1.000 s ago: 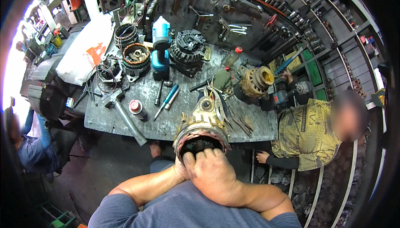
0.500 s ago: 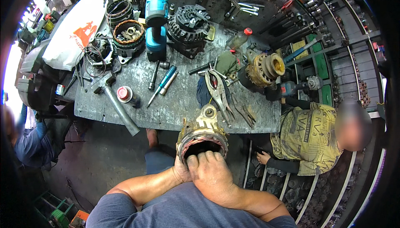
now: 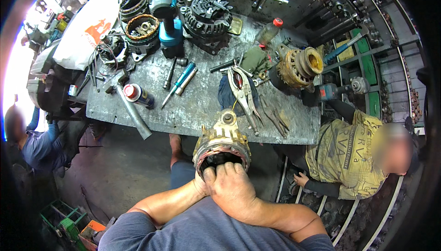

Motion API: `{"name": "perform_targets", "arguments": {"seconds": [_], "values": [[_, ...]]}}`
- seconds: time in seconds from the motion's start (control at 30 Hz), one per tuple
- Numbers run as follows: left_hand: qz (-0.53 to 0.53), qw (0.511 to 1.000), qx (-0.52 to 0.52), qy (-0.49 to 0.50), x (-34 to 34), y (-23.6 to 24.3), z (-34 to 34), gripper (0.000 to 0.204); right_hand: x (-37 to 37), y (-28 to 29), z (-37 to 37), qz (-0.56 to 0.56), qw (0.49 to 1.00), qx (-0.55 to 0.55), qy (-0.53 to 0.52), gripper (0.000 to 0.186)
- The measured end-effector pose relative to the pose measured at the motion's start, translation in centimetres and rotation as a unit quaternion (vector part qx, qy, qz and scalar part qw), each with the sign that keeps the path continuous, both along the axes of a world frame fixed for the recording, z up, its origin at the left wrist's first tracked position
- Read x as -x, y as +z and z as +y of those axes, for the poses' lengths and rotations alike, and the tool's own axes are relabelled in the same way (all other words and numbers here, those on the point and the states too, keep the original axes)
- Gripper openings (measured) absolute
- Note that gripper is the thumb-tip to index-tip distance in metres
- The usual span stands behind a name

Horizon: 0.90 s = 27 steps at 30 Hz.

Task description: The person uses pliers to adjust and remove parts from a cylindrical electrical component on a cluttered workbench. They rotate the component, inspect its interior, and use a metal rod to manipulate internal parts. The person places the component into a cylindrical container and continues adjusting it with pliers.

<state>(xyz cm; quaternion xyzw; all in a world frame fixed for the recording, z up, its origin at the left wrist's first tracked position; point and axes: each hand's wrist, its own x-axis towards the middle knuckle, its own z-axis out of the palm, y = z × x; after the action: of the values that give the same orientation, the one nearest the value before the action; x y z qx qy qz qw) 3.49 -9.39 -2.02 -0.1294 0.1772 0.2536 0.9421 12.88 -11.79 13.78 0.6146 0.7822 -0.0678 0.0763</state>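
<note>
An alternator housing (image 3: 224,137), yellowish and grimy with a copper-coloured winding round its open end, is held in front of my chest, just off the bench's near edge. That open end faces me, and its inside is dark. My right hand (image 3: 231,187) is closed over the near rim, fingers curled into the opening. Lower and to the left, my left hand (image 3: 198,186) supports the housing's near side; my right hand partly hides its fingers. Closest on the bench are locking pliers (image 3: 244,96) on a dark cloth (image 3: 228,98).
On the metal bench (image 3: 197,122) lie a hammer (image 3: 131,108), a spray can (image 3: 138,96), a screwdriver (image 3: 179,85) and slim pliers (image 3: 275,118). Behind them stand a blue cordless tool (image 3: 171,30) and alternators (image 3: 209,19). One co-worker (image 3: 349,159) is at the right, another (image 3: 41,145) at the left.
My view has shifted slightly, so the bench things sit a little differently in the picture. Both hands keep hold of the housing; my right fingers reach slightly further into its opening.
</note>
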Motion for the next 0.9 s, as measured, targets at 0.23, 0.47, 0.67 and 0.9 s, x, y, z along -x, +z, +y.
{"name": "perform_targets", "arguments": {"seconds": [0.23, 0.47, 0.67, 0.9], "values": [[-0.003, 0.999, -0.029, 0.015, -1.3, 0.4, -0.2, 0.062, -1.4, 0.8, -0.3, 0.001, 0.999, -0.027, 0.026, 0.015], [-0.025, 0.998, -0.032, 0.047, -1.7, -0.3, -0.5, 0.066, -2.1, -0.5, -0.5, 0.008, 0.999, -0.027, 0.021, 0.014], [-0.096, 0.976, -0.142, 0.138, -1.8, -0.1, 0.9, 0.069, -2.4, -1.6, -0.1, 0.048, 0.997, -0.052, -0.002, 0.015], [-0.126, 0.991, -0.045, 0.015, -0.2, -1.6, 1.3, 0.064, -1.6, -2.3, -0.2, 0.024, 0.999, -0.049, -0.004, 0.021]]}}
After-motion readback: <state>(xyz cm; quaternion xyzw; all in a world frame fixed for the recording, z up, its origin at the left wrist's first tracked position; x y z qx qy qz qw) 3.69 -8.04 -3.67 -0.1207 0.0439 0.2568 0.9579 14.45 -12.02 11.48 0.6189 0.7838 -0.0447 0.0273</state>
